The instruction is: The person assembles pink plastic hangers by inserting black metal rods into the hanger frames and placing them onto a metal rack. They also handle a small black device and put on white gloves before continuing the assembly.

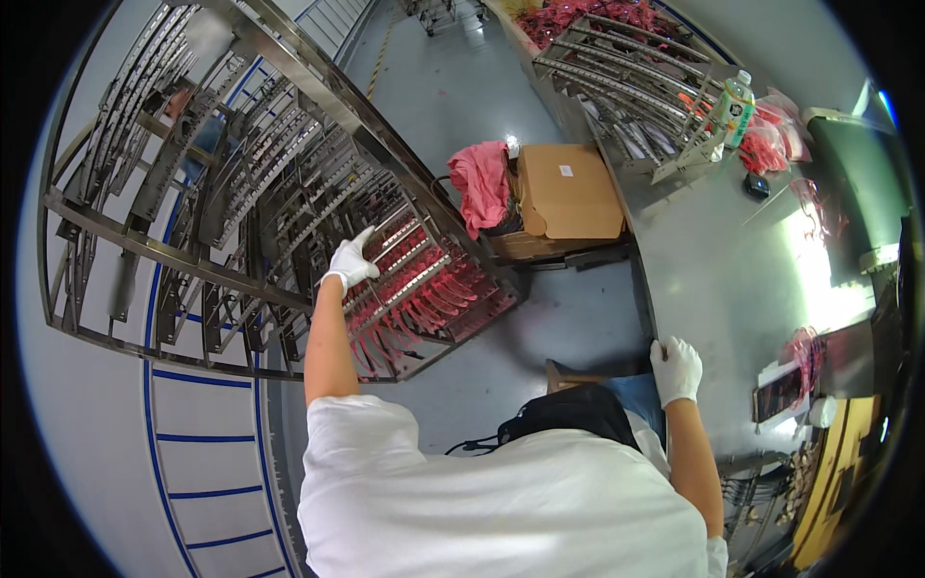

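Note:
My left hand (351, 264) wears a white glove and reaches to a metal rack (279, 82) on the left. Its fingers are spread, with the thumb apart, over the rack's lower tier. Beside it, metal bars (412, 279) carry rows of pink-red strands (438, 294); whether the fingertips touch a bar I cannot tell. On the right, my gloved right hand (677, 370) is closed at the edge of a steel table (689, 279), its fingers curled over the rim.
An open cardboard box (570, 193) with pink cloth (479, 183) stands ahead on the floor. The table bears a metal bar frame (636, 96), a bottle (737, 106), a phone (778, 395) and pink strands (807, 361). A stool (568, 376) is close in front of me.

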`<action>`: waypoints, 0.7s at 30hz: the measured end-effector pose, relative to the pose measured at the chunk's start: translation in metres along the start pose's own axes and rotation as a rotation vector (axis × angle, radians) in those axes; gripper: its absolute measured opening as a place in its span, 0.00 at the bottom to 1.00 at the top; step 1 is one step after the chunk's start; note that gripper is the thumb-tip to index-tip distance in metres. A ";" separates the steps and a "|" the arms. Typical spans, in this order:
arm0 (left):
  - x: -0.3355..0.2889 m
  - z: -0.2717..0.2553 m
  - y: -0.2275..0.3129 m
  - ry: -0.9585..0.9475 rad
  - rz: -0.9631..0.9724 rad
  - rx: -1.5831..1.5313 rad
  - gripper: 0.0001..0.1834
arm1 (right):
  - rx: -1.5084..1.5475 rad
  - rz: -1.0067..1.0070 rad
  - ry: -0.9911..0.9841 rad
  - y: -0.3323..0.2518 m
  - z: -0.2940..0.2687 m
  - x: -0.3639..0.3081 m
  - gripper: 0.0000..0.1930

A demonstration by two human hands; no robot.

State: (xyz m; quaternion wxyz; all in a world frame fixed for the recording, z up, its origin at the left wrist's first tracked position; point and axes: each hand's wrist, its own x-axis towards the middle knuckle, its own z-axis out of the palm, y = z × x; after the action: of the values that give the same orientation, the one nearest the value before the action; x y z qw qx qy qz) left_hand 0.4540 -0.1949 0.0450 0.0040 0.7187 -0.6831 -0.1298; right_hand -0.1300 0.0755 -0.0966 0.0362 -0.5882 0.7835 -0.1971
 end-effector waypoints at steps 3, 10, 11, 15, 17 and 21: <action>0.040 0.000 -0.028 -0.010 -0.061 -0.075 0.58 | -0.023 -0.006 0.005 0.003 0.005 -0.001 0.16; 0.087 0.049 -0.017 1.045 -0.700 -0.513 0.26 | 0.003 -0.018 0.040 0.004 0.007 -0.004 0.15; 0.093 0.047 -0.009 1.277 -0.587 -0.758 0.17 | 0.005 -0.013 0.042 0.003 0.005 -0.005 0.15; 0.103 0.000 -0.046 0.895 -0.153 -2.015 0.21 | 0.012 0.007 -0.013 -0.001 0.001 -0.003 0.14; 0.099 -0.023 -0.048 0.616 0.142 -2.644 0.21 | 0.005 0.016 -0.041 -0.001 -0.002 -0.004 0.14; 0.064 -0.066 0.014 0.671 -0.013 -2.631 0.18 | 0.020 -0.006 0.021 0.002 -0.007 -0.005 0.13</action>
State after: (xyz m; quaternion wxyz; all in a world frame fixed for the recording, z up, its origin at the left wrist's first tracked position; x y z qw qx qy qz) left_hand 0.4551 -0.2705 0.1001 0.8460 0.1827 -0.0173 -0.5007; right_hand -0.1323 0.0825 -0.0920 0.0330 -0.5881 0.7801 -0.2111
